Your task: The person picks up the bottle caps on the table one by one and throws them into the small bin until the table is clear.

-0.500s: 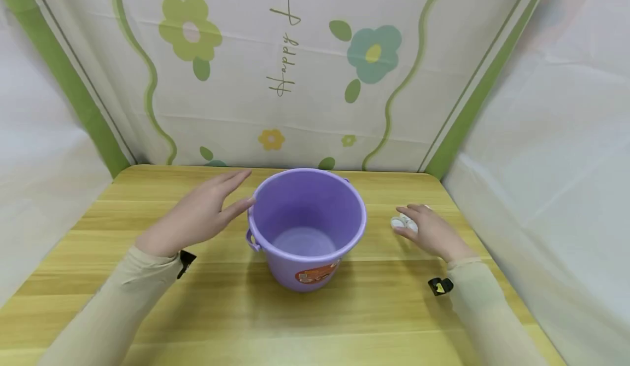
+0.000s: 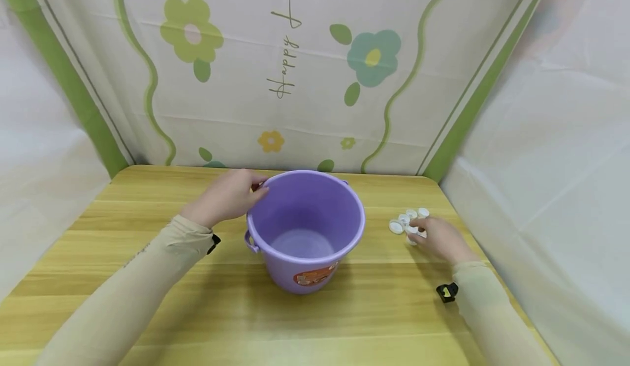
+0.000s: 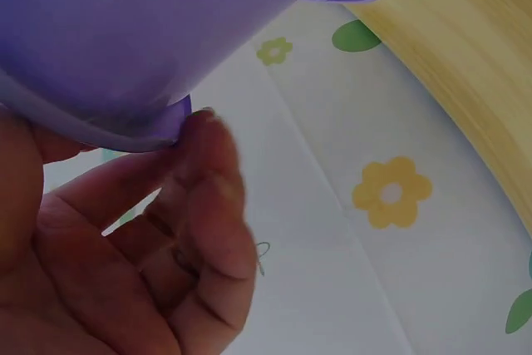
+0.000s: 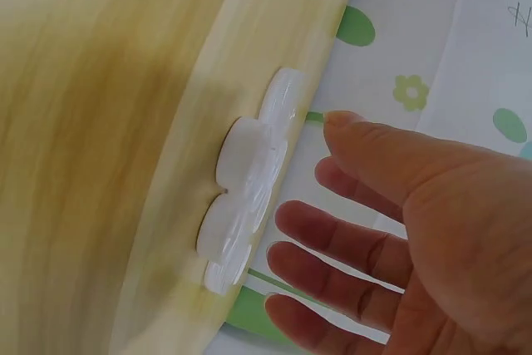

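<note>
A purple bucket (image 2: 305, 207) stands upright in the middle of the wooden table, with nothing visible inside it. My left hand (image 2: 228, 197) grips its rim at the far left, thumb inside. In the left wrist view the fingers (image 3: 218, 239) curl around the bucket's lip. On the right, my right hand (image 2: 440, 238) hovers at a cluster of several white bottle caps (image 2: 396, 227) and hides some of them in the head view. The right wrist view shows relaxed, spread fingers (image 4: 345, 243) apart from the caps, which lie together on the table.
Behind the wooden table (image 2: 197, 311) hangs a white cloth (image 2: 236, 103) printed with flowers. Pale sheets rise along both sides. An orange sticker (image 2: 315, 276) marks the bucket's front, and a handle lug (image 2: 251, 241) juts out on its left.
My left hand has moved right and taken hold of the bucket's rim. My right hand has drawn slightly back toward me and to the right, so more of the bottle caps show.
</note>
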`<state>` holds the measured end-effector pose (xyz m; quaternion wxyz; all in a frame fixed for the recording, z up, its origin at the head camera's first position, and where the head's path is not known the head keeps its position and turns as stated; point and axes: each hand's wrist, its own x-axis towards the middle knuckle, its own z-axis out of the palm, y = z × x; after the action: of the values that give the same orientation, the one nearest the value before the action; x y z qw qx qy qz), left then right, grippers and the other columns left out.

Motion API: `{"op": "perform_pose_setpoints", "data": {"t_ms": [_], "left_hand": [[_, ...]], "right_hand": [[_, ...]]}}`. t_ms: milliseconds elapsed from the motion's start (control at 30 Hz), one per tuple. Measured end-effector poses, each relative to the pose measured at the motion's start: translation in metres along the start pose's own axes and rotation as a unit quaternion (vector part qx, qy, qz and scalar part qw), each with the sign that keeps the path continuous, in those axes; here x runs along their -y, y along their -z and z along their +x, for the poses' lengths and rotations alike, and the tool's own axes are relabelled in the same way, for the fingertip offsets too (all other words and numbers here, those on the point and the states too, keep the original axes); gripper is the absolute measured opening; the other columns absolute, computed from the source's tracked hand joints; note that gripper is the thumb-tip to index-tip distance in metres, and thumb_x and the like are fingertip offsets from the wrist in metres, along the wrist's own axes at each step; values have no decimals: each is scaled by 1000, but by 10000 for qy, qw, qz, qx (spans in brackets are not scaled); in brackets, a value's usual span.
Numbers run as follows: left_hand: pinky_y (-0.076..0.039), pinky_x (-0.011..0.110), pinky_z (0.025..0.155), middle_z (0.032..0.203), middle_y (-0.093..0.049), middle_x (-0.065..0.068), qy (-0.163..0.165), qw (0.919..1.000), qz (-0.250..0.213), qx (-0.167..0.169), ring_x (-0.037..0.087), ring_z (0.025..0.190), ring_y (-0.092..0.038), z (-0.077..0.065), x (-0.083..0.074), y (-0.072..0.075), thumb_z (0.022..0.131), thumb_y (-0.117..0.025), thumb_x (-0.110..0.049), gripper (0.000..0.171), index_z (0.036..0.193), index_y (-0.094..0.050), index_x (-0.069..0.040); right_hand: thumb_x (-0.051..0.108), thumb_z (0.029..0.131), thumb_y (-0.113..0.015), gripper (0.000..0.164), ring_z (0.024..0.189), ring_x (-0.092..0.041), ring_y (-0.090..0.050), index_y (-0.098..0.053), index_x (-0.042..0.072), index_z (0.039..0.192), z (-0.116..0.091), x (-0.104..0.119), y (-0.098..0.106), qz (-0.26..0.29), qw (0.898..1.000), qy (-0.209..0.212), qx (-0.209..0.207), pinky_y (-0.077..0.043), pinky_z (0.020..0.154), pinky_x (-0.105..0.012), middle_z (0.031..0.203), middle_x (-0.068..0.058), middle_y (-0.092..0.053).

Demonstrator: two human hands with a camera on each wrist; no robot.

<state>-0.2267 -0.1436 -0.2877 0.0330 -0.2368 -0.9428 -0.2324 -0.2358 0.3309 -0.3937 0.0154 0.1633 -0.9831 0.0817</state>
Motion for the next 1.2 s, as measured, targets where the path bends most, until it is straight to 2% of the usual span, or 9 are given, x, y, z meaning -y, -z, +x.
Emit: {"op": "perform_pose_setpoints", "data": {"t_ms": [200,333,400,500,567,633,733,867,1200], "left_hand": [[-42,27,46,59,-52,-3,-100,9992,1,-389,12,51,-49,-2,1,-6,97,-59,-16,17,97,-75,-11],[-53,34,55,77,-63,4,-518,9920,338,-1096,20,67,-60,-10,3,-10,97,-61,-16,21,108,-75,-5],[-56,36,61,87,-66,7,-1223,9781,421,-1631,22,75,-63,-18,7,-12,95,-66,-15,20,108,-75,-3],[-60,36,67,95,-68,9,-2552,9405,380,-2210,23,83,-66,-33,18,-16,98,-65,-25,25,101,-77,-3],[-61,35,73,98,-69,7,-3262,9170,208,-2286,25,91,-67,-41,25,-19,100,-62,-33,32,98,-77,-5],[-61,34,80,104,-69,8,-3642,9035,11,-2260,29,100,-67,-48,31,-22,102,-54,-38,40,99,-76,-6],[-60,27,83,112,-68,10,-3888,8935,-261,-2233,36,110,-64,-54,37,-25,99,-58,-38,37,105,-75,-6],[-59,17,72,117,-66,13,-4034,8860,-415,-2248,37,111,-63,-57,43,-31,95,-62,-39,37,111,-74,-8],[-61,27,83,112,-67,10,-4640,8578,-606,-2128,36,116,-62,-59,43,-33,94,-67,-25,25,113,-73,-10]], "right_hand": [[26,93,-70,38,95,-38,-66,-66,2,123,-6,2,2,-51,10000,-47,-35,-56,82,-59,106,-18,-70],[26,94,-69,36,95,-40,-66,-68,3,122,-10,6,3,-122,9999,-72,-54,-55,82,-60,106,-19,-69],[27,94,-69,34,95,-40,-66,-69,4,120,-12,9,2,-132,9999,-38,-104,-55,82,-60,106,-18,-69],[27,94,-69,32,95,-40,-66,-71,4,116,-14,12,2,-103,9997,20,-210,-56,82,-59,105,-18,-70],[26,93,-70,30,94,-40,-66,-71,4,114,-16,13,2,-74,9996,32,-271,-56,81,-59,105,-19,-70],[25,93,-71,29,94,-40,-66,-72,4,113,-17,13,2,-52,9995,24,-314,-56,79,-59,105,-19,-69],[22,92,-72,28,94,-40,-66,-72,4,113,-18,12,-1,-70,9995,60,-317,-56,80,-58,106,-20,-68],[20,92,-71,29,97,-42,-64,-70,2,115,-19,10,-7,-22,9996,167,-229,-55,86,-60,109,-20,-67],[18,88,-75,30,89,-35,-66,-71,1,113,-15,7,-22,22,9991,312,-273,-57,83,-56,105,-17,-67]]}}
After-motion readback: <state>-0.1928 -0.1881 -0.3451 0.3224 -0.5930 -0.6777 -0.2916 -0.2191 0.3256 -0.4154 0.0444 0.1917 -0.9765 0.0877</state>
